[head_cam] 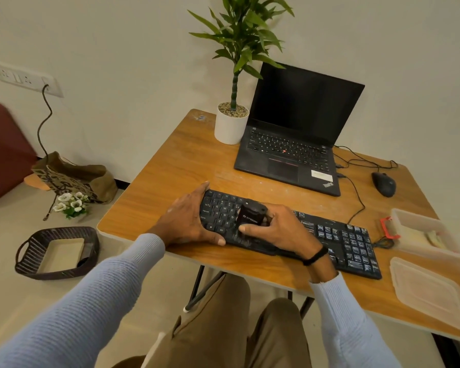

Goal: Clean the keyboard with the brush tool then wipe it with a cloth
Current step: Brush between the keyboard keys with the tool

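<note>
The black keyboard (351, 243) lies slantwise on the wooden table (175, 166), close to the edge nearest me, with its left end further from me than its right. My left hand (186, 221) holds that left end: the fingers reach over the far corner and the thumb lies along the near edge, so the end of the board sits between them. My right hand (282, 229) grips the brush tool (250, 215), a short black block with pale lettering on its side. The thumb is on the side facing me and the fingers are curled round the far side. The tool stands on the keys of the letter section, left of the middle of the board, and I cannot see its bristles. A black band (315, 257) circles my right wrist. Beyond the keyboard stands an open laptop (290, 152) with a dark screen, a white plant pot (230, 126) just beside its left corner and a black mouse (383, 184) to its right. At the right edge of the table sits an open clear box (409, 216) with something pale inside, whether the cloth I cannot tell, and its lid (430, 290) lies nearer to me. A dark woven basket (32, 251) rests on the floor to my left.
</note>
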